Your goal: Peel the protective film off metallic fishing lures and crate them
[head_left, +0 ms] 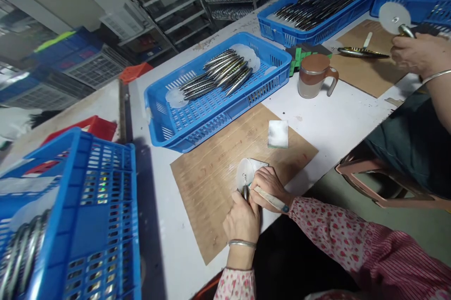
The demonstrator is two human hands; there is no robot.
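Observation:
My left hand (243, 220) is closed around a fishing lure (245, 191) at the near edge of a brown cardboard sheet (207, 187). Most of the lure's dark, shiny body is hidden by the fingers. A clear round disc (242, 167) with a small metal ring stands out from its far end. Close against it, my right hand (267, 185) grips a slim tool (270, 198) with a whitish, wrapped-looking handle and a bluish butt end. The tool's working tip is hidden at the lure. A small white square block (278, 134) lies beyond the right hand on the cardboard.
Beyond the cardboard sits a blue basket (225, 116) with several silver lures (220, 72). A brown-topped mug (312, 76) stands to its right. Another blue crate (105, 225) stands at left. A co-worker's hand (417, 53) holds a lure at far right, above a stool (384, 189).

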